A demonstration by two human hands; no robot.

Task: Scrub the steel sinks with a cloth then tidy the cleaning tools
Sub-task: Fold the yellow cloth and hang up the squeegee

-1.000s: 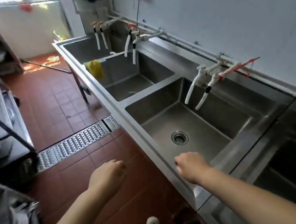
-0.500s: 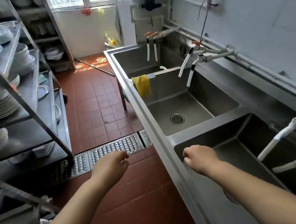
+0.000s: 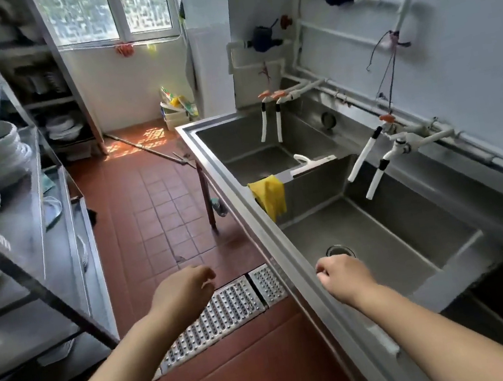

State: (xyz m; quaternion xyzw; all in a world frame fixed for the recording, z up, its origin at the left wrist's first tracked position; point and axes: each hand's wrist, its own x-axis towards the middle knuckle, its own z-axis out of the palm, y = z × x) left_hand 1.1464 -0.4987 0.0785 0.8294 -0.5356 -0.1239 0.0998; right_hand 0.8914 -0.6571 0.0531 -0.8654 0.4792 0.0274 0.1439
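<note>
A row of steel sinks (image 3: 289, 250) runs along the right wall. A yellow cloth (image 3: 269, 195) hangs over the divider between the far basin and the middle basin. A white squeegee (image 3: 310, 163) lies on that same divider, just behind the cloth. My left hand (image 3: 182, 295) hangs over the red floor with loosely curled fingers and holds nothing. My right hand (image 3: 344, 276) hovers above the front edge of the middle basin, near its drain (image 3: 338, 250), fingers loosely curled and empty.
White taps (image 3: 370, 161) stick out over the middle basin, and another pair (image 3: 270, 121) over the far one. Steel shelves (image 3: 18, 227) stacked with plates line the left side. A metal floor drain grate (image 3: 217, 317) crosses the tiled aisle. A long pole (image 3: 148, 149) lies on the floor.
The view has moved forward along the sinks and tilted up. The yellow cloth and squeegee are nearer. Both hands stay out in front, empty.
</note>
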